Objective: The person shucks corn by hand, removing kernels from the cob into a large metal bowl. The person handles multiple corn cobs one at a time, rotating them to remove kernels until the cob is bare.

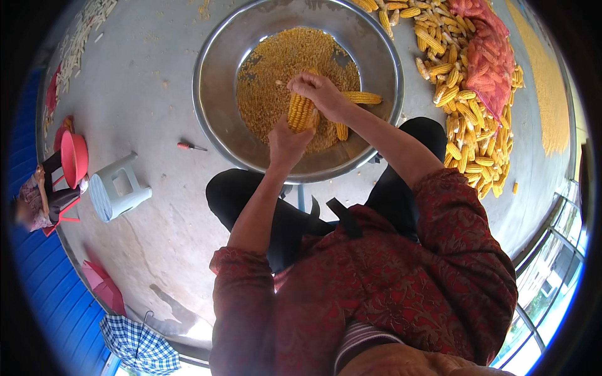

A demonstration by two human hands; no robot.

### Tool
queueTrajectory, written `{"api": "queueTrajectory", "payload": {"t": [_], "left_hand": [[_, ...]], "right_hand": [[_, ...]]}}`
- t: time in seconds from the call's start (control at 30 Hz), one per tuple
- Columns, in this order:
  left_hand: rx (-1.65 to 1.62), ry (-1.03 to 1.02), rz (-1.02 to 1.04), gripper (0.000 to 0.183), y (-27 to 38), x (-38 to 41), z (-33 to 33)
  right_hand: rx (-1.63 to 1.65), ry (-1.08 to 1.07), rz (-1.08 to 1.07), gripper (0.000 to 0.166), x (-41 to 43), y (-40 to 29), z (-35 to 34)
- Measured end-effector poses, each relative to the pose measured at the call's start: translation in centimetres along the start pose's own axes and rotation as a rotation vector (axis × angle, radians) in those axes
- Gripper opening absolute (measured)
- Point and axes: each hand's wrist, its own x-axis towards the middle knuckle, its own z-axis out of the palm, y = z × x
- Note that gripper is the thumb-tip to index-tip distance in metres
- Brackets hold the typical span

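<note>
Over a wide metal basin point(214, 89), my left hand point(290, 141) grips the lower end of a yellow ear of corn point(300, 112). My right hand point(322, 93) is closed over the upper part of that ear, fingers bent, hiding some of it. Whether a second ear lies behind this one, I cannot tell. Loose corn kernels point(263, 61) cover much of the basin's bottom. One more ear point(364, 97) rests against the basin's right side, past my right wrist. Below it, a further ear point(342, 131) lies partly behind my forearm.
To the right is a heap of corn ears point(470, 127) with a red mesh sack point(491, 61) on it. Kernels point(545, 94) are spread beyond. On the left are a screwdriver point(190, 146), a plastic stool point(115, 188), a seated person point(37, 197), a red basin point(74, 160) and a checked umbrella point(136, 343).
</note>
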Motion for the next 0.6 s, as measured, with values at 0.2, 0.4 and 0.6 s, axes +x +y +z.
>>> {"api": "queueTrajectory", "payload": {"t": [0.2, 0.4, 0.6], "left_hand": [[0.151, 0.044, 0.081, 0.046, 0.0, -0.2, 0.2], [0.131, 0.035, 0.111, 0.041, -0.4, 0.2, 0.6], [-0.465, -0.260, -0.250, 0.037, 0.2, 0.7, -1.4]], "right_hand": [[0.145, 0.132, 0.003, 0.022, 0.6, 2.3, 0.3], [-0.033, 0.187, 0.013, 0.022, 0.7, 1.9, -0.1], [0.567, -0.222, 0.182, 0.026, 0.0, -2.1, -1.1]]}}
